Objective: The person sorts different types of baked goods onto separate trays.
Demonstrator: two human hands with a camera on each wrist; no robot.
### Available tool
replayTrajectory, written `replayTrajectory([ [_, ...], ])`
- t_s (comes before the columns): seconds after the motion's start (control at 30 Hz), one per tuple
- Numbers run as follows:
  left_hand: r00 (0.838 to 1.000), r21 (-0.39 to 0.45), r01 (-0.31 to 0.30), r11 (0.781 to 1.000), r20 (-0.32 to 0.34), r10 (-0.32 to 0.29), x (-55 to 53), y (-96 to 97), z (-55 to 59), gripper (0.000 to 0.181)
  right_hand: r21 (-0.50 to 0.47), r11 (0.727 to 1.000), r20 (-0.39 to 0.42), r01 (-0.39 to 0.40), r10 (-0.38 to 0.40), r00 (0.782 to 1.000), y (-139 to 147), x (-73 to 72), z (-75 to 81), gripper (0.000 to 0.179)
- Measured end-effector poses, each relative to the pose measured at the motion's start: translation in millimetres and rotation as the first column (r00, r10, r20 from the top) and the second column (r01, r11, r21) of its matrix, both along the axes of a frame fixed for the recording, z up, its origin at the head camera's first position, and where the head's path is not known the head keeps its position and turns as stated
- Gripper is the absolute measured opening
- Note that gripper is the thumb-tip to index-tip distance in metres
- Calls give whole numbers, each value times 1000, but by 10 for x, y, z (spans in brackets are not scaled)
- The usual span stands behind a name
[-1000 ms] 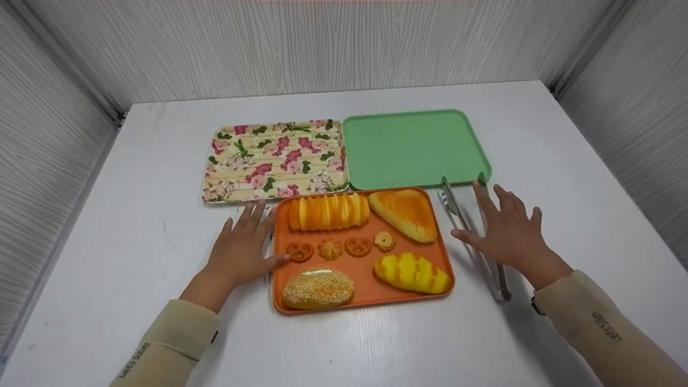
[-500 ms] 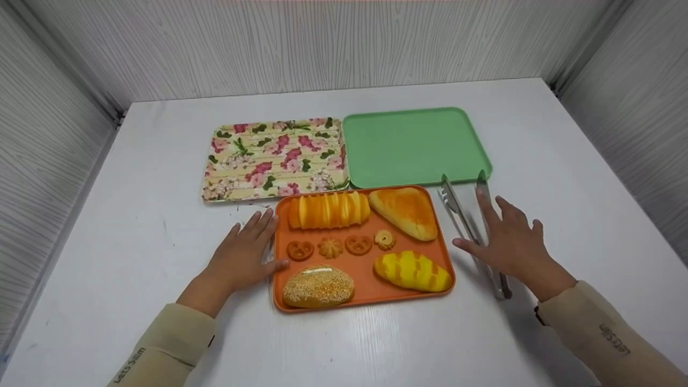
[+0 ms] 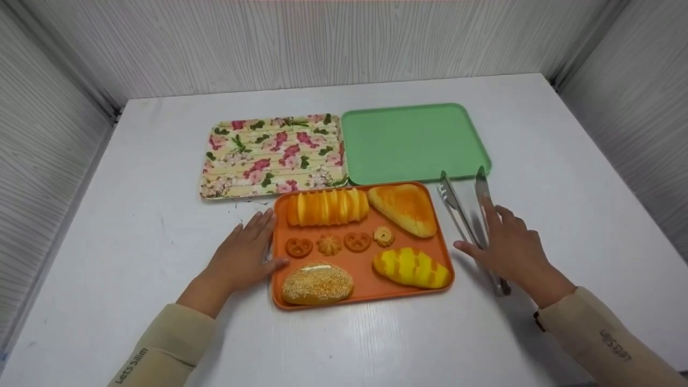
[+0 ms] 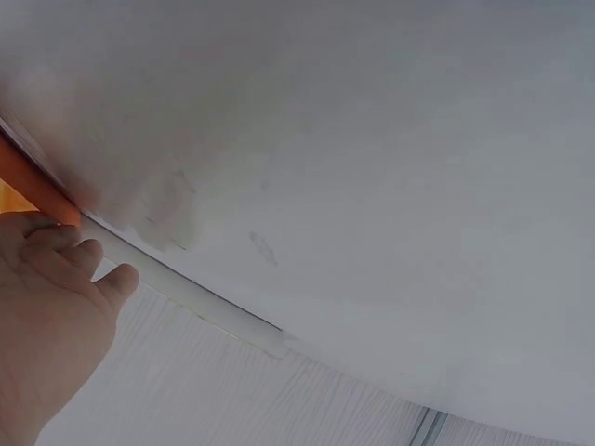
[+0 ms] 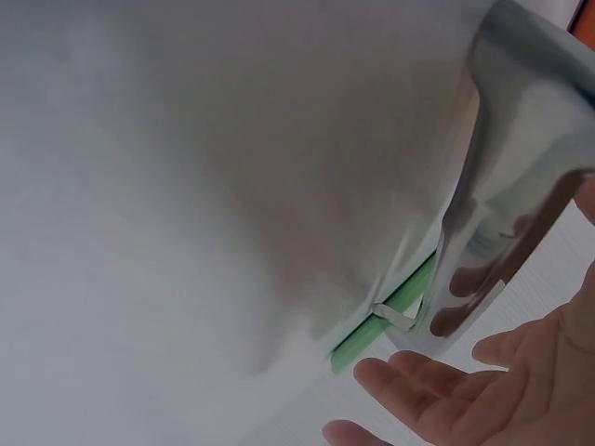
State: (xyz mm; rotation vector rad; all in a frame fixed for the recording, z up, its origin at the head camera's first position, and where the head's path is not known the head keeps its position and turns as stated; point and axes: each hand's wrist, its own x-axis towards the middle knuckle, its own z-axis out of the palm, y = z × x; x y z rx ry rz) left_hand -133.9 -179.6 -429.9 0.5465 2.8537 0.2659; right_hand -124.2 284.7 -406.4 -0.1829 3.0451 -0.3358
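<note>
At the left edge of an orange tray point(image 3: 363, 279), in the head view, my left hand point(image 3: 239, 255) lies with fingers straight and its thumb across the rim. My right hand point(image 3: 510, 247) is over a pair of metal tongs point(image 3: 463, 210), fingers extended, index finger along one arm. The tongs' arms are spread, tips toward the back. The right wrist view shows the tongs point(image 5: 521, 121) close up beside the right hand point(image 5: 502, 390). On the tray sit a ridged loaf point(image 3: 328, 207), a triangular bread point(image 3: 408, 207), a sesame bun point(image 3: 318, 284), a yellow striped bread point(image 3: 413, 267) and several small cookies point(image 3: 329, 244).
Behind the orange tray, a floral tray point(image 3: 252, 156) and a green tray point(image 3: 414, 142) lie side by side on the white table point(image 3: 344, 344). The tongs' tips reach the green tray's front edge. Pale wood-grain panels point(image 3: 322, 43) surround the table.
My right hand has settled nearer the tongs, its fingers drawn closer together. The left hand's fingers have come back slightly, toward the tray's side. The trays and breads keep their places.
</note>
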Motion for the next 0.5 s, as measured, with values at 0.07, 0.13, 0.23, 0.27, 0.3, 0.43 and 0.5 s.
replayTrajectory([
  [0.07, 1000, -3, -4, 1000, 4, 4, -1, 0, -9, 91, -19, 1000, -5, 2, -2, 1000, 3, -3, -22, 110],
  [0.13, 1000, 5, -6, 1000, 5, 6, -5, -1, -15, 91, -35, 999, -22, -6, 5, 1000, 11, -3, -40, 109],
  [0.23, 1000, 9, 2, 1000, -6, -2, -5, -3, -18, 91, -56, 998, -42, -32, 30, 999, 30, 0, -56, 107],
  [0.27, 1000, 10, 4, 1000, -10, -4, -5, -4, -19, 91, -63, 997, -46, -39, 36, 998, 33, 2, -60, 107],
  [0.3, 1000, 11, 5, 1000, -12, -5, -3, -4, -18, 91, -70, 997, -45, -43, 40, 998, 36, 3, -62, 106],
  [0.43, 1000, 14, 5, 1000, -15, -5, 1, -10, -25, 92, -73, 997, -27, -35, 33, 999, 28, 1, -61, 106],
  [0.5, 1000, 18, 3, 1000, -13, -3, 4, -12, -30, 91, -64, 998, -18, -25, 24, 1000, 21, -3, -62, 105],
])
